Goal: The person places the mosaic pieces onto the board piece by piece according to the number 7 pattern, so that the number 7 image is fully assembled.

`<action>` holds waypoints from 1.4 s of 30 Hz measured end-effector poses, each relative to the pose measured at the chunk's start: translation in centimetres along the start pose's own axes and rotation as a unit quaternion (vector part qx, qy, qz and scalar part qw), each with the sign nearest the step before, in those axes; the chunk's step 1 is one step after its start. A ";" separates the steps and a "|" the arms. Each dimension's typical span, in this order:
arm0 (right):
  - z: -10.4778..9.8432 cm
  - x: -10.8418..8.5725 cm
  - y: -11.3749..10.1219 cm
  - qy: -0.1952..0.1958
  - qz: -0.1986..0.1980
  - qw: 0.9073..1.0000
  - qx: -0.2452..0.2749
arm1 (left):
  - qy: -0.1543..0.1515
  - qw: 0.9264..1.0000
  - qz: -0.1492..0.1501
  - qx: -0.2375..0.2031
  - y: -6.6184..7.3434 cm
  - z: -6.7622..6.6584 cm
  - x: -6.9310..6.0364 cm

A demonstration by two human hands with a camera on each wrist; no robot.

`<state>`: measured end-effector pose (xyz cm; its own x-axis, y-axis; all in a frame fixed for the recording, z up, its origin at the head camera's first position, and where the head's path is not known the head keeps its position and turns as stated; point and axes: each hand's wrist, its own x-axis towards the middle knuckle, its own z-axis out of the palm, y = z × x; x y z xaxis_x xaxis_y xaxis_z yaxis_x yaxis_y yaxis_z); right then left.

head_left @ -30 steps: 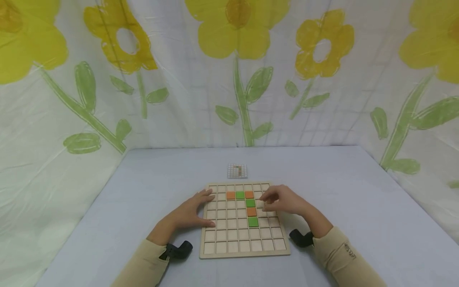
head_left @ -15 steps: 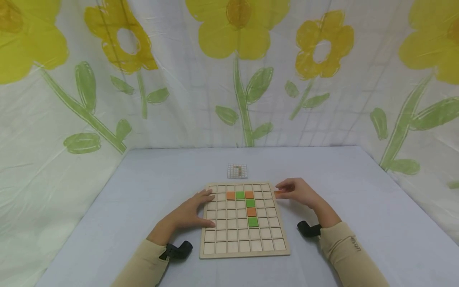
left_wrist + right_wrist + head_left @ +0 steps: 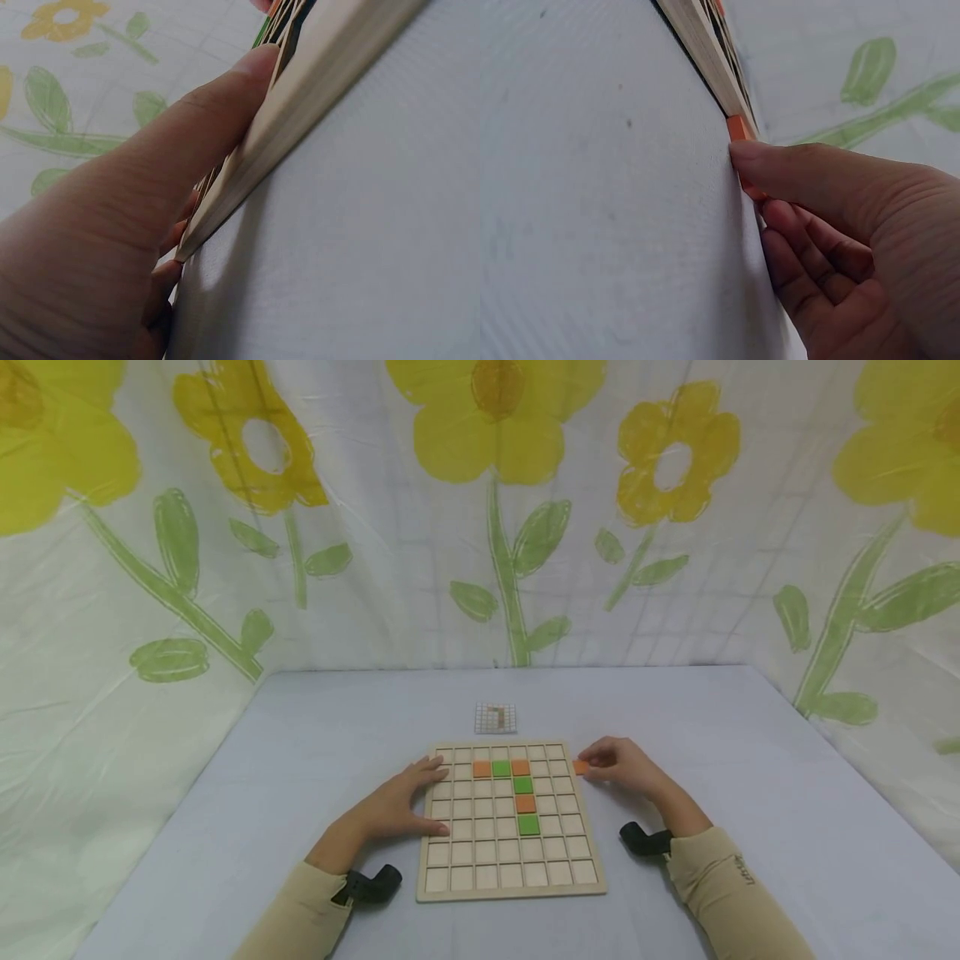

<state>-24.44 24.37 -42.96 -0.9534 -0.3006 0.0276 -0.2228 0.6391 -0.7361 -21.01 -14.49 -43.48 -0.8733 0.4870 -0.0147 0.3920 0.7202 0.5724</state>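
A wooden grid board (image 3: 512, 881) lies flat on the table, with orange and green square tiles in several of its cells. One of these, a green tile (image 3: 528, 825), sits lowest in the column. My left hand (image 3: 397, 802) rests on the board's left edge, fingers spread; in the left wrist view its thumb (image 3: 217, 101) lies on the wooden rim. Just outside the right edge, my right hand (image 3: 626, 767) pinches an orange tile (image 3: 581, 767). The right wrist view has the thumb against this orange tile (image 3: 739, 129), which is low by the table beside the rim.
Behind the board lies a small card (image 3: 496, 717) with a printed grid and a coloured pattern. White cloth covers the table (image 3: 337, 710). A curtain (image 3: 360, 568) painted with yellow flowers hangs around the far side and both flanks.
My right hand has moved off the board's right columns to just beyond the right edge, where an orange tile now shows in its fingers. My left hand has stayed in place.
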 end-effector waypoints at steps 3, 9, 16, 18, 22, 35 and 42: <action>0.2 0.0 -0.2 -0.001 0.001 1.000 -0.013 | 0.000 1.000 -0.001 0.001 0.0 0.0 -0.1; 0.1 -0.1 -0.5 0.007 0.014 0.999 -0.032 | 0.001 1.000 0.000 0.003 0.0 0.0 -0.1; -0.3 -0.2 -0.5 0.006 0.015 0.999 -0.050 | 0.001 1.000 -0.001 0.005 -0.1 0.1 0.0; -0.5 -0.2 -0.5 0.009 0.014 0.998 -0.056 | 0.001 1.000 0.000 0.004 -0.1 0.1 0.0; -0.8 -0.4 -0.8 0.007 0.003 0.999 -0.054 | 0.000 1.000 0.002 0.003 0.0 0.0 0.0; 0.5 -1.0 -4.3 -0.035 -0.022 0.999 -0.022 | 0.003 1.000 0.005 0.003 -0.2 0.2 0.1; 1.7 -1.5 -6.4 -0.076 -0.054 0.995 -0.023 | 0.000 1.000 0.002 0.002 -0.3 0.2 0.1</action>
<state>-21.24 19.53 -39.47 -0.8826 -0.4701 -0.0004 -0.3341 0.6280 -0.7028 -21.13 -14.57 -43.78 -0.8713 0.4907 -0.0124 0.3975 0.7203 0.5685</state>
